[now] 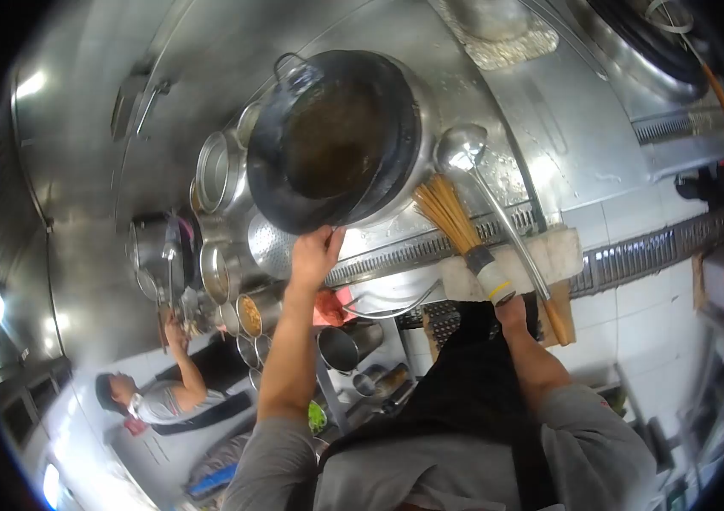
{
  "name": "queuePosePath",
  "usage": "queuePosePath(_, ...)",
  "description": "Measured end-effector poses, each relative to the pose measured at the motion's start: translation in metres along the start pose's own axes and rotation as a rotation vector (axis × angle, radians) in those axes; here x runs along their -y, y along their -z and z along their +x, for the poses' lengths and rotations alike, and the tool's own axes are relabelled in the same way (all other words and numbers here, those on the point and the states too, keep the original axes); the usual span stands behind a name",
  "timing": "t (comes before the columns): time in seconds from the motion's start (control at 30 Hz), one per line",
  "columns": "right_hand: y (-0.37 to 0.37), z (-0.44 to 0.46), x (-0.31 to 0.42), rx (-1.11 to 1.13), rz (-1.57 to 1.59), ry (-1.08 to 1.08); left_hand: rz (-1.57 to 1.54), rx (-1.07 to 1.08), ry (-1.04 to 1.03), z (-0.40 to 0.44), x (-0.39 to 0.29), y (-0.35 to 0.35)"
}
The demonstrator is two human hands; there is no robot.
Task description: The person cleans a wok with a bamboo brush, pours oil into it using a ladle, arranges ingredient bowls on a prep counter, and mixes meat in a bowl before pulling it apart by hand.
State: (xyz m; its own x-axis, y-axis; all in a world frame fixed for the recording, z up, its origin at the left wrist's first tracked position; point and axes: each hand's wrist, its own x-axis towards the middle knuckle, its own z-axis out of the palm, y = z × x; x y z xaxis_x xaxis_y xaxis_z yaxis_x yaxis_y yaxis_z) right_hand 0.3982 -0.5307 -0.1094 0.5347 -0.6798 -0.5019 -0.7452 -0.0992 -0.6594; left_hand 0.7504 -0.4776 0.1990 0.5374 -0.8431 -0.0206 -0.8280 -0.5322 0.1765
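A large black wok (pixel 334 128) sits tilted on the stove at upper middle, with dark liquid or residue inside. My left hand (pixel 318 249) is closed on the near rim of the wok, fingertips pressed together at its edge. My right hand (pixel 511 312) is closed around the taped end of a bamboo wok brush (pixel 447 215), whose bristles point up toward the stove. Only part of my right hand shows; the fingers are mostly hidden behind the brush end. A long-handled ladle (pixel 498 200) lies beside the brush, its bowl on the steel counter and its wooden handle toward me.
A slotted drain (pixel 405 259) runs along the stove's front edge. Metal pots (pixel 219 271) and a perforated strainer (pixel 270 245) stand left of the wok. Another person (pixel 158 399) works at the far left. A second wok (pixel 647 43) sits at upper right.
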Motion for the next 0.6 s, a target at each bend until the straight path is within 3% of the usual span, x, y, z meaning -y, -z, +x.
queuePosePath(0.03, -0.01, 0.004, -0.004, -0.15, 0.224, 0.014, 0.007, 0.023, -0.023, -0.001, -0.002, -0.006)
queuePosePath(0.07, -0.028, 0.01, -0.015, -0.153, 0.239, -0.011, 0.034, -0.065, -0.028, -0.004, -0.005, -0.01)
queuePosePath(0.13, -0.067, 0.023, -0.039, -0.208, 1.033, 0.056, 0.049, -0.171, -0.021, -0.005, -0.01, -0.016)
queuePosePath(0.17, -0.066, 0.023, -0.041, -0.209, 1.041, 0.037, 0.054, -0.152, -0.027, -0.007, -0.01, -0.02)
queuePosePath(0.23, -0.058, 0.028, -0.042, -0.139, 0.219, 0.298, 0.076, -0.24, -0.043, -0.006, -0.01, -0.023)
queuePosePath(0.3, -0.059, 0.025, -0.042, -0.294, 0.175, 0.299, 0.066, -0.242, -0.06, -0.006, -0.01, -0.027)
queuePosePath(0.6, -0.061, 0.018, -0.034, -0.307, 0.174, 0.098, 0.135, -0.222, 0.064, -0.011, -0.014, -0.036)
